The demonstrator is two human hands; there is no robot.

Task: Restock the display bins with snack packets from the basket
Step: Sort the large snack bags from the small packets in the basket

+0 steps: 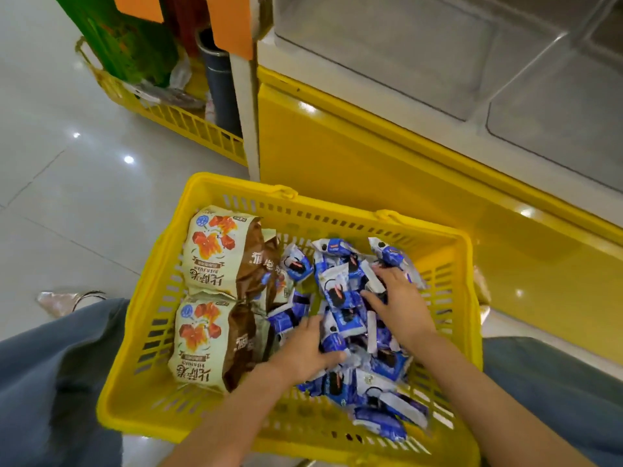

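**Desk:** What are the fingers doing?

**Photographer:** The right hand (399, 299) lies on the blue-and-white packets (347, 320) in the right half of the yellow basket (135, 382). Its fingers (381, 276) are spread, the tips sunk among the wrappers. The left hand (301, 352) is nearer the basket's middle, thumb on one side of a packet and fingers (333, 357) on the other. Whether they pinch it cannot be told.

**Desk:** And round the hands?

**Photographer:** Two large cream-and-brown bags (209, 264) fill the basket's left half, one behind the other. The blue-and-white packets are heaped from the basket's far wall to its near right corner. Knees in blue jeans (50, 382) flank the basket. Just beyond its far rim stands a yellow cabinet (371, 170) bearing the clear display bins (387, 55). Beyond the basket, to the left, a second yellow basket (188, 123) sits on the tiled floor (67, 197).
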